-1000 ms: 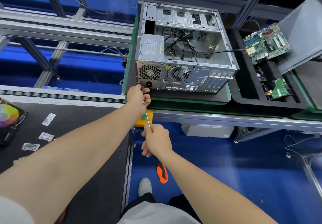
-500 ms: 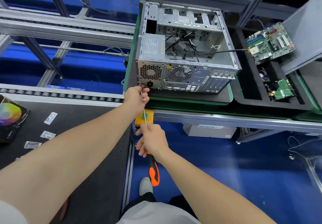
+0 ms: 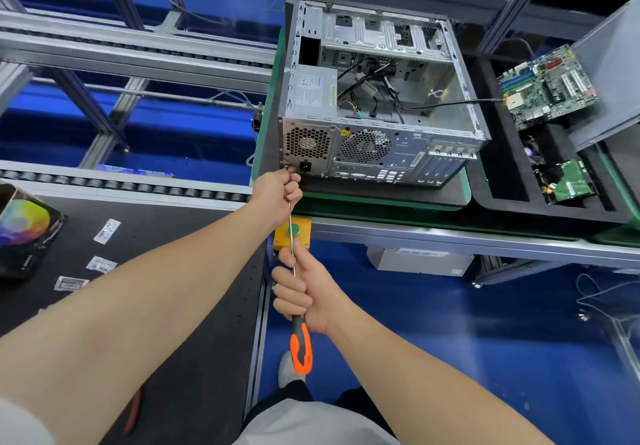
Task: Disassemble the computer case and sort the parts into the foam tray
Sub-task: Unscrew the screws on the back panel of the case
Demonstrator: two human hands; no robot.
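Our left hand (image 3: pixel 278 195) pinches the slim screwdriver (image 3: pixel 300 347) shaft against the rigid-looking computer case (image 3: pixel 377 153); our right hand (image 3: pixel 304 297) grips the rubbery handle.

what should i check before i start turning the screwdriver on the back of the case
1. Right hand gripping the screwdriver handle: ok.
2. Left hand steadying the shaft near the tip: ok.
3. Tip seated in a screw at the computer case rear lower corner: cannot tell, the left hand hides it.
4. Case resting flat on its pad: ok.
5. Cables free of the case: not ok, a black cable runs from inside it to the motherboard in the foam tray.
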